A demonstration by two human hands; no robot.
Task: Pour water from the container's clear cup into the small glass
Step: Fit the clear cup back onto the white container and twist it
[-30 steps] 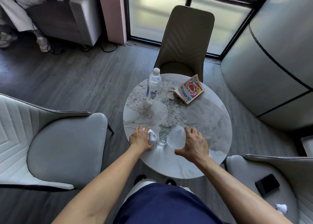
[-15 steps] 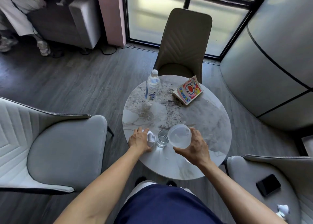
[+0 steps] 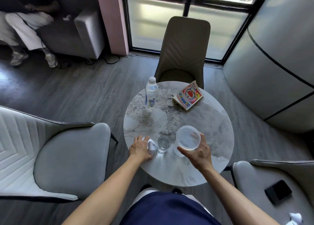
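The small glass stands upright near the front of the round marble table, with water in it. Just to its right my right hand holds the clear plastic cup upright, mouth up, slightly above the table; I cannot tell how much water is left inside. My left hand rests on the table left of the glass, fingers curled around a small white crumpled thing.
A capped water bottle stands at the table's far left and a colourful comic book lies at the far right. Chairs surround the table; the right one holds a black phone. A person sits far left.
The clear cup was tipped toward the small glass a second ago. My right hand has since turned it upright and drawn it to the right, away from the glass. My left hand stayed put.
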